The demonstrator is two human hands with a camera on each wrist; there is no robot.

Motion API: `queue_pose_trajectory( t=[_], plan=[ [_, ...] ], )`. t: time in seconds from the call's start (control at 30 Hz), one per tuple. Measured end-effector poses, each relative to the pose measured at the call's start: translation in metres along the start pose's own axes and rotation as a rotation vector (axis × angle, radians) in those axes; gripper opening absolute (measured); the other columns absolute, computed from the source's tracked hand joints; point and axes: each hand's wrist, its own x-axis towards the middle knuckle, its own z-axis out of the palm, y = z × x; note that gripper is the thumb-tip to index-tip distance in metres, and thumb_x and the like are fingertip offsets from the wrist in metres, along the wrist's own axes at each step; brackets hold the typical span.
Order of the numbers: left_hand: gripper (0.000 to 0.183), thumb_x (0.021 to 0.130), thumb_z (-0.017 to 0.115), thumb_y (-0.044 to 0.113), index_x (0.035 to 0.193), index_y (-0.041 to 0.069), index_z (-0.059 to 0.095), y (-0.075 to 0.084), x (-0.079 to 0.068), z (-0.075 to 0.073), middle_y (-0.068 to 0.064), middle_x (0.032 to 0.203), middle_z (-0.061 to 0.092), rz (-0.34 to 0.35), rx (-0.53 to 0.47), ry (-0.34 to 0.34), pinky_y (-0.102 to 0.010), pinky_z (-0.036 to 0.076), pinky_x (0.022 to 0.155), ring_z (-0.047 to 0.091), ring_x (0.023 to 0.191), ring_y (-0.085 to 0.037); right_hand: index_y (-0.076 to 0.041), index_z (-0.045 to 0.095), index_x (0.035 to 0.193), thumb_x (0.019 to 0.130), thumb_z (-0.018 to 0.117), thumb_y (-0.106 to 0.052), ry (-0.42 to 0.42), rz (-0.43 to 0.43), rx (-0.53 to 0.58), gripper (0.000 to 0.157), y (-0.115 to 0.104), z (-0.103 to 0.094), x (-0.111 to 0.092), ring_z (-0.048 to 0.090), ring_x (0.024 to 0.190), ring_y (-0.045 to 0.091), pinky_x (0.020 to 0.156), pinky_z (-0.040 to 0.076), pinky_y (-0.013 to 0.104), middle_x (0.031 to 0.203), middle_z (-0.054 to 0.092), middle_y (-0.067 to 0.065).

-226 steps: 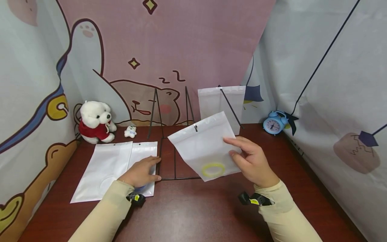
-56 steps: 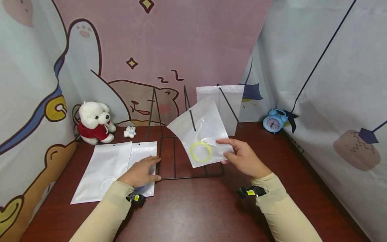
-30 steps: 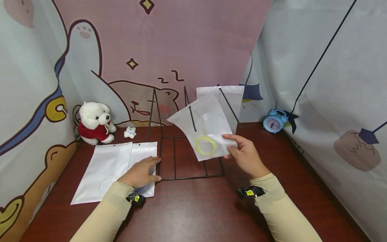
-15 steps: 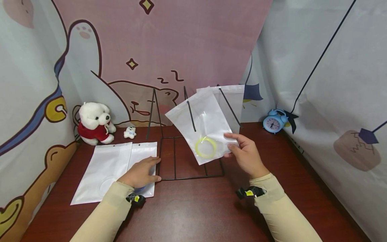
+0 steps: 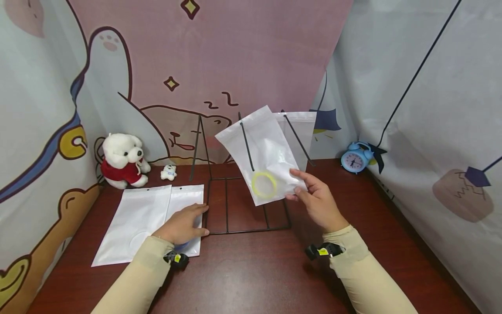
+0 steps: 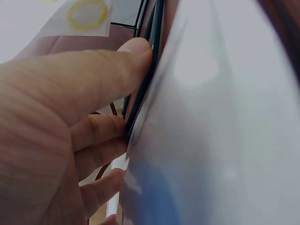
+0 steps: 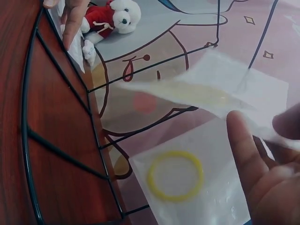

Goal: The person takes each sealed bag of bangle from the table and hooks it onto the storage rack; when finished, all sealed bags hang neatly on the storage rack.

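A white zip bag (image 5: 260, 148) with a yellow ring (image 5: 264, 185) showing through it hangs tilted on the middle prong of a black wire rack (image 5: 247, 231). My right hand (image 5: 319, 200) pinches the bag's lower right corner between thumb and fingers, and in the right wrist view the held bag (image 7: 201, 93) is seen nearly edge-on. My left hand (image 5: 182, 223) rests on the rack's left base bar, thumb and fingertips touching it; the left wrist view shows the thumb (image 6: 136, 49) against the dark bar. Part of a flat white bag (image 5: 186, 196) lies under this hand.
Another white bag (image 5: 306, 131) hangs from the right prong; the right wrist view shows a yellow ring (image 7: 176, 176) inside it. A second flat bag (image 5: 137, 218) lies at left. Behind are a plush dog (image 5: 123, 159), a small white toy (image 5: 168, 172) and a blue alarm clock (image 5: 354, 158).
The bag's hole has gone from the middle prong's tip back along it, the bag's top now higher. My right hand has shifted a little left and up; the left hand has stayed put.
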Motion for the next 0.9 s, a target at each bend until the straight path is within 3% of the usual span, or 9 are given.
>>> queue_pose_trajectory(
  t=[0.17, 0.37, 0.6, 0.73, 0.9],
  plan=[
    [0.080, 0.093, 0.080, 0.035, 0.157, 0.000, 0.047, 0.0005, -0.0001, -0.0004, -0.022, 0.163, 0.044, 0.000, -0.007, 0.000, -0.063, 0.035, 0.121, 0.039, 0.151, -0.045, 0.005, 0.040, 0.158, 0.099, 0.048, 0.017, -0.087, -0.026, 0.066, 0.061, -0.0022, 0.0030, -0.0009, 0.064, 0.125, 0.015, 0.097, 0.059, 0.032, 0.161, 0.039, 0.026],
    [0.080, 0.093, 0.080, 0.035, 0.157, 0.000, 0.047, -0.0016, 0.0004, 0.0007, -0.021, 0.163, 0.044, -0.001, 0.001, 0.003, -0.063, 0.035, 0.121, 0.039, 0.151, -0.045, 0.005, 0.037, 0.160, 0.097, 0.049, 0.021, -0.102, -0.075, 0.084, 0.066, -0.0039, 0.0042, -0.0033, 0.063, 0.128, 0.016, 0.101, 0.057, 0.032, 0.164, 0.036, 0.027],
    [0.080, 0.093, 0.080, 0.034, 0.157, 0.000, 0.047, -0.0012, 0.0004, 0.0010, -0.021, 0.163, 0.044, -0.005, -0.002, 0.003, -0.063, 0.035, 0.121, 0.040, 0.151, -0.045, 0.001, 0.032, 0.164, 0.099, 0.049, 0.017, -0.159, -0.052, 0.095, 0.070, -0.0051, 0.0033, -0.0050, 0.062, 0.133, 0.016, 0.108, 0.052, 0.031, 0.170, 0.027, 0.023],
    [0.080, 0.093, 0.080, 0.035, 0.157, 0.000, 0.047, -0.0013, 0.0002, 0.0011, -0.021, 0.163, 0.044, -0.005, -0.002, 0.004, -0.063, 0.035, 0.121, 0.039, 0.151, -0.045, -0.001, 0.029, 0.165, 0.098, 0.052, 0.018, -0.188, -0.046, 0.069, 0.074, -0.0024, 0.0019, -0.0037, 0.056, 0.140, 0.023, 0.111, 0.050, 0.031, 0.171, 0.025, 0.023],
    [0.080, 0.093, 0.080, 0.034, 0.157, -0.001, 0.047, -0.0026, 0.0007, 0.0019, -0.021, 0.163, 0.044, 0.007, 0.003, 0.008, -0.063, 0.035, 0.121, 0.040, 0.151, -0.045, -0.005, 0.030, 0.166, 0.094, 0.059, 0.014, -0.205, -0.031, -0.044, 0.080, 0.0037, -0.0008, -0.0015, 0.039, 0.151, 0.033, 0.113, 0.049, 0.029, 0.170, 0.030, 0.019]
  ],
)
